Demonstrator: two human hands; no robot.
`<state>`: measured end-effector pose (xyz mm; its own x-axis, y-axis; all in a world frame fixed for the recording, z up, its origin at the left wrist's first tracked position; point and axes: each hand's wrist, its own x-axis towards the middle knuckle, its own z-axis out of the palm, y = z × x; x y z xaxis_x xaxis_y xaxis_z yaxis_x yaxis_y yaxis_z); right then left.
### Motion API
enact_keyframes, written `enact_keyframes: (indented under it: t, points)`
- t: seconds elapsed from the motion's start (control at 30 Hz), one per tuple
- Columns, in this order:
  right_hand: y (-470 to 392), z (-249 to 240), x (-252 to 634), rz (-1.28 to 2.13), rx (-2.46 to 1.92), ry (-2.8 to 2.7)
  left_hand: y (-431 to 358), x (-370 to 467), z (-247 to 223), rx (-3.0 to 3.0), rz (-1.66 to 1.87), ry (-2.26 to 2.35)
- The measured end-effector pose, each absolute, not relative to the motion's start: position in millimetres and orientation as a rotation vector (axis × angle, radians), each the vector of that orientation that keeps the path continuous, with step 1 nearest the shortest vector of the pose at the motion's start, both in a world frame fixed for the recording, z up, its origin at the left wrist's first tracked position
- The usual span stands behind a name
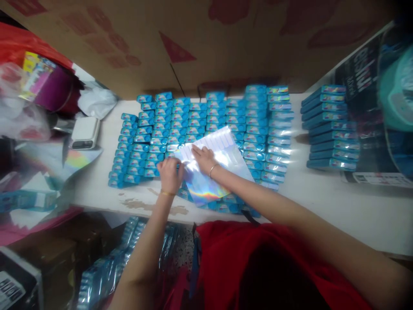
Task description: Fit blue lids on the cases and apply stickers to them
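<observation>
Two bare hands are at one shiny sheet (230, 165), which lies tilted over the rows of small blue boxes (163, 112) on the white table (338, 211). The left hand (171, 174) is at the sheet's left edge, its thumb and fingertips drawn in towards each other; blur hides whether they are clamped on the edge. The right hand (204, 160) rests on top of the sheet, fingers extended and apart, not closed on anything. Pale strips (221, 140) run along the sheet's far edge, just beyond the right hand, and a rainbow sheen shows on the part nearer the body. A thin bracelet (213, 170) circles the right wrist, and a yellowish band (167, 193) the left.

The blue boxes spread beyond the hands and to both sides, with some also showing on the near side of the sheet. Well to the right of the grip stands a separate group of blue boxes (332, 125). Well to the left lie a white device (84, 132) and another shiny sheet (77, 159), with a crumpled white bag (97, 102) behind the device. A large cardboard surface (129, 43) rises beyond the rows. Below the left forearm, lower than the tabletop, are blue packs in clear wrap (106, 267)
</observation>
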<state>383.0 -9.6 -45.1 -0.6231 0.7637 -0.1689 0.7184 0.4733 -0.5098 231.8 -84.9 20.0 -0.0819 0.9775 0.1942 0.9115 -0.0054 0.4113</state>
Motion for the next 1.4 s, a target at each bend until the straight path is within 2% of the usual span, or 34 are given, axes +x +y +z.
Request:
enact_keyframes:
  t: [0.13,0.2,0.33,0.4,0.6,0.77,0.93,1.13,1.27,1.4]
  points:
    - [-16,-28,395,1.141,-1.206,-2.238,-115,258,59,1.386,1.302,2.147]
    - [-34,-12,411,1.362,-1.111,-1.915,-126,275,71,1.029,1.472,2.017]
    - [-93,20,460,1.837,-1.162,-1.366,-148,316,77,0.674,1.501,1.745]
    - [-123,30,487,1.919,-1.234,-1.218,-162,340,71,0.582,1.444,1.671]
    - [-187,34,581,1.708,-1.482,-1.068,-205,411,44,0.532,1.167,1.598]
    - [-214,22,638,1.463,-1.791,-0.838,-215,457,39,0.564,1.119,1.506]
    - [-222,19,648,1.609,-1.707,-0.869,-210,486,27,0.587,1.101,1.494]
    - [-213,2,649,1.327,-1.681,-1.139,-202,494,3,1.04,0.975,1.685]
    - [-211,-15,655,1.15,-1.802,-1.358,-198,496,0,1.461,0.723,1.936]
    - [-212,-29,659,1.071,-1.858,-1.462,-200,500,-5,1.605,0.583,2.021]
